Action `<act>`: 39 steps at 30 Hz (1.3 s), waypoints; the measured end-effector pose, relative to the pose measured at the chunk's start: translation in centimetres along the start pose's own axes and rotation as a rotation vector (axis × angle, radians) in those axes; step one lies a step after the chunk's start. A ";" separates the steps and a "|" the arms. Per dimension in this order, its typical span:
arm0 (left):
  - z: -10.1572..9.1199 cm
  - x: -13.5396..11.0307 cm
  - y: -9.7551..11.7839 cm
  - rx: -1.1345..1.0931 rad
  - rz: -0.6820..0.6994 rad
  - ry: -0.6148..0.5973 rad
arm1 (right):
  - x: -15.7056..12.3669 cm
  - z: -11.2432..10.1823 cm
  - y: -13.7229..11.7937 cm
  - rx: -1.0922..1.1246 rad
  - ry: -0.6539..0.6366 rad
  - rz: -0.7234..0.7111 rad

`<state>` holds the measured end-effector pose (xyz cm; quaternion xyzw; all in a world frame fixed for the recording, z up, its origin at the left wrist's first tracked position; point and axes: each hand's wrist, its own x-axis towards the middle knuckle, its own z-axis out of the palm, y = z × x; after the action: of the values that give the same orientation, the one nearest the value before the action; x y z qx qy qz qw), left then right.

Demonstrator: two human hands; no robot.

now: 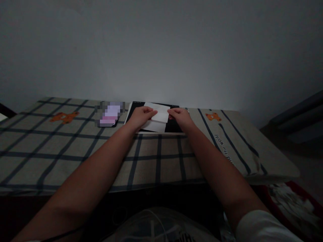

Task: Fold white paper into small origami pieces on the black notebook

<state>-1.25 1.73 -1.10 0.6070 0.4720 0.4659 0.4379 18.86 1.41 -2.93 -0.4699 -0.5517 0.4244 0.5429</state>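
A white sheet of paper (160,115) is pinched between my two hands, its near edge lying over more white paper (154,126). My left hand (141,117) is closed on the sheet's left edge, thumb on top. Closed on the right edge is my right hand (181,117), its fingertips partly hidden under the hand. Beneath the paper lies a black pad or booklet (137,105) with small white marks or holes along its far edge; pale sheets show at its near edge.
A phone (110,116), partly pixelated, lies left of the black pad. The checked tablecloth (83,143) with printed orange bears covers the table. A pale wall (161,50) rises behind it. At lower right, a red container (300,198) holds whitish crumpled material.
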 end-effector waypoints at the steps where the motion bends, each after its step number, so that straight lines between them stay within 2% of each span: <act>1: 0.0 0.0 0.0 0.000 0.002 0.001 | 0.0 0.0 0.0 0.008 0.005 0.003; 7: 0.1 0.0 0.0 -0.018 -0.011 0.004 | 0.1 0.1 0.2 0.148 -0.035 0.030; 12: 0.2 -0.1 0.2 -0.008 -0.010 0.004 | 0.1 0.0 0.3 0.095 0.023 -0.011; 17: 0.1 -0.1 0.2 0.022 0.011 0.004 | 0.3 0.1 0.5 0.142 -0.011 0.030; 23: 0.3 0.0 -0.2 -0.015 0.021 0.007 | 0.2 -0.2 0.1 0.058 0.037 -0.007; 29: -0.1 0.0 0.2 -0.007 0.057 0.103 | -0.4 0.2 -0.5 0.103 -0.118 0.136; 36: 0.0 -0.1 0.1 0.046 0.084 0.082 | -0.3 0.2 -0.3 0.004 -0.101 0.068; 39: 0.0 0.0 0.1 0.069 0.086 0.112 | -0.4 0.3 -0.3 0.020 -0.128 0.086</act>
<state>-1.29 1.70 -1.05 0.6143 0.4849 0.5012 0.3692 18.48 0.99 -2.71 -0.4597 -0.5604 0.4817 0.4925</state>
